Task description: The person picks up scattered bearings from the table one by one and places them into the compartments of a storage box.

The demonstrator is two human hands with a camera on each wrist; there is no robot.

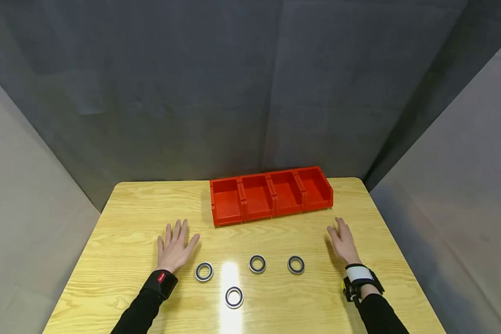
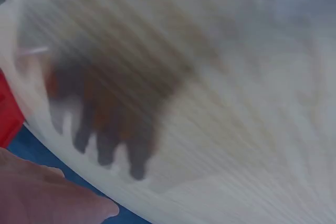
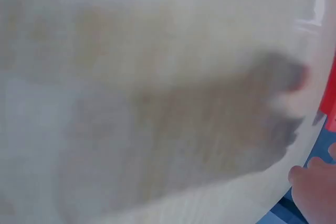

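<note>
My left hand [image 1: 175, 250], fingers spread and straight, is at the left of the wooden table with nothing in it. Nearest to it lies a ball bearing [image 1: 204, 272], a metal ring with a dark seal. Another bearing [image 1: 234, 297] lies closer to the front, and two more, a middle bearing [image 1: 257, 264] and a right bearing [image 1: 296, 265], lie farther right. Over the table's right side, my right hand [image 1: 343, 241] holds nothing, its fingers loosely extended. Both wrist views show the hands' shadows on the wood, with part of the left hand [image 2: 50, 195] and right hand [image 3: 315, 187] at the edge.
At the back of the table [image 1: 150, 199] stands a row of red bins [image 1: 256, 197] joined side by side, slightly angled. A dark grey curtain [image 1: 192, 93] hangs behind, and pale panels flank the left [image 1: 25, 185] and right [image 1: 455, 185].
</note>
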